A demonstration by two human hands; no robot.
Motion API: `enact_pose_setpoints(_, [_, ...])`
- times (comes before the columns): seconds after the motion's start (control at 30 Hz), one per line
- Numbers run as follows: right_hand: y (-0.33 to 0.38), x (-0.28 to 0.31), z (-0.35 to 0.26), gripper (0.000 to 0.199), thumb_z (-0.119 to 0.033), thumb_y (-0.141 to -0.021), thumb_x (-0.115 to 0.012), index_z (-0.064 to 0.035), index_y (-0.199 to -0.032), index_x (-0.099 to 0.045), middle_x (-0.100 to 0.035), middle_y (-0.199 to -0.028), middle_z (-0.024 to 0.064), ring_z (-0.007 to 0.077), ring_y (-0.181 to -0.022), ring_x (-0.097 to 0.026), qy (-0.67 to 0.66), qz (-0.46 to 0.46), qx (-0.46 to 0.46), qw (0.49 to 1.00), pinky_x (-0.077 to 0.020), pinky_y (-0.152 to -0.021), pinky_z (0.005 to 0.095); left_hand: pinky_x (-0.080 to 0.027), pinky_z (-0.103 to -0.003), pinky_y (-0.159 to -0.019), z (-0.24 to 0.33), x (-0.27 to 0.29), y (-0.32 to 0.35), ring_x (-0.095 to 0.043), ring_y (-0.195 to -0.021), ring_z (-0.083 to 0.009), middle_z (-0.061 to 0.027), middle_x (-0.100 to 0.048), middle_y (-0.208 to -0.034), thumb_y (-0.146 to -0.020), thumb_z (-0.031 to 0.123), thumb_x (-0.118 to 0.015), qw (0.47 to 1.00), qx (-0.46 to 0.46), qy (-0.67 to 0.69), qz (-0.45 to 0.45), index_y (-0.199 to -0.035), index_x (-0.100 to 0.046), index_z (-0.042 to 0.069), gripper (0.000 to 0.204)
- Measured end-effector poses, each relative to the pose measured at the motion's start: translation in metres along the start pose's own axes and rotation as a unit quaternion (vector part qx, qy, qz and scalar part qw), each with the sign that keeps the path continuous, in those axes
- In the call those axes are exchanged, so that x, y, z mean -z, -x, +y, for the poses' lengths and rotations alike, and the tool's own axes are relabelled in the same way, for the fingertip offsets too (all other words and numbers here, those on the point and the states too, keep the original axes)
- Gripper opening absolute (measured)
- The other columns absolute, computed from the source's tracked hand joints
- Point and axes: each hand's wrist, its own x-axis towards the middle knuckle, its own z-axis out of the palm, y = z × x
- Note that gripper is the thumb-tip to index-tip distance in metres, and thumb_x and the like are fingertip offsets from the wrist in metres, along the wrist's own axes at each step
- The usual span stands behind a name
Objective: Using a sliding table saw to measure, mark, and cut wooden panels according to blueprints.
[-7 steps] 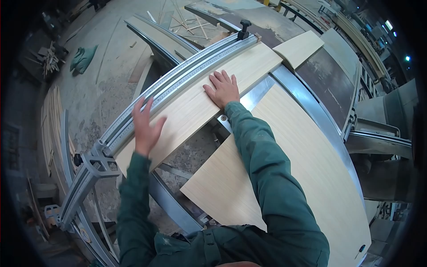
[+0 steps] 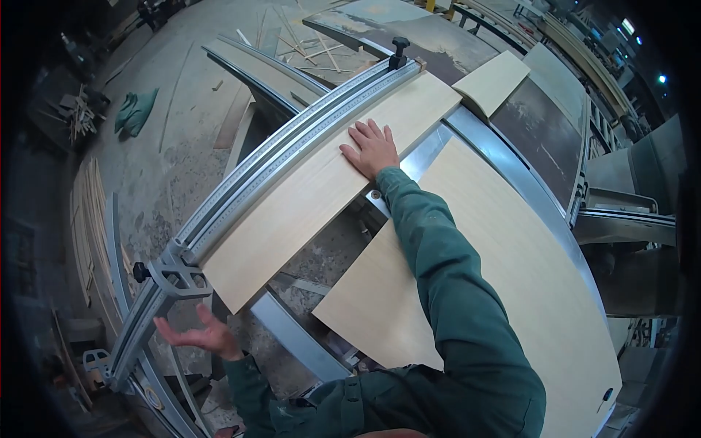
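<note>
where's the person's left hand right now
In the head view, lower left: the left hand hangs open in the air, just below the near end of the aluminium fence, off the narrow wood panel.

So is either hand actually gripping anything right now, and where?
Nothing is gripped. The right hand lies flat, palm down, on the top face of the long pale board beside the metal fence. The left hand is open, touching nothing.

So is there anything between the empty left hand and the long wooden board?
Yes. The left hand hangs open in the air, off the long pale board. The black bracket at the end of the metal fence rail sits between it and the board's near end. The right hand lies flat on the board.
</note>
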Motion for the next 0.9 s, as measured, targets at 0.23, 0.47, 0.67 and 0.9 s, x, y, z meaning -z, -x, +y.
enact_pose_setpoints(0.23, [-0.043,-0.019,-0.06,0.064,-0.06,-0.095,-0.045,-0.0168,-0.142,-0.052,-0.043,-0.152,0.0053,0.0278,-0.147,-0.029,0.001,-0.004,0.008,1.0,-0.0159,-0.121,0.053,-0.037,-0.038,-0.107,-0.152,-0.001,0.016,-0.053,-0.123,-0.0266,-0.0178,-0.054,-0.133,-0.107,0.043,-0.04,0.863,0.418,0.25,-0.135,-0.14,-0.039,0.001,0.053])
enact_pose_setpoints(0.47, [-0.085,-0.038,-0.1,0.064,-0.06,-0.095,-0.046,-0.0176,-0.142,-0.053,-0.043,-0.152,0.0057,0.0277,-0.147,-0.029,0.003,0.006,0.001,1.0,-0.0165,-0.12,0.0532,-0.05,-0.03,-0.076,-0.253,-0.031,-0.104,-0.062,-0.079,-0.0164,-0.0095,-0.064,-0.095,-0.107,0.034,-0.043,0.82,0.449,0.318,-0.157,-0.138,-0.043,0.004,0.042])
enact_pose_setpoints(0.67, [-0.131,-0.059,-0.126,0.063,-0.059,-0.095,-0.047,-0.0182,-0.142,-0.053,-0.044,-0.152,0.0056,0.0273,-0.147,-0.029,-0.013,-0.001,-0.01,1.0,-0.0156,-0.121,0.0525,-0.03,-0.038,-0.114,-0.253,-0.091,-0.214,-0.041,-0.136,-0.0284,-0.0175,-0.045,-0.144,-0.104,0.025,-0.052,0.923,0.306,0.182,-0.148,-0.147,-0.041,0.003,0.05])
enact_pose_setpoints(0.9, [-0.203,-0.059,-0.144,0.065,-0.06,-0.094,-0.046,-0.0182,-0.143,-0.052,-0.042,-0.153,0.0044,0.0263,-0.147,-0.028,-0.006,0.011,0.01,1.0,-0.0144,-0.121,0.0517,-0.026,-0.057,-0.116,-0.164,-0.124,-0.104,-0.038,-0.135,-0.0416,-0.0189,-0.041,-0.147,-0.077,0.016,-0.078,0.841,-0.086,-0.025,-0.533,-0.145,-0.044,0.012,0.077])
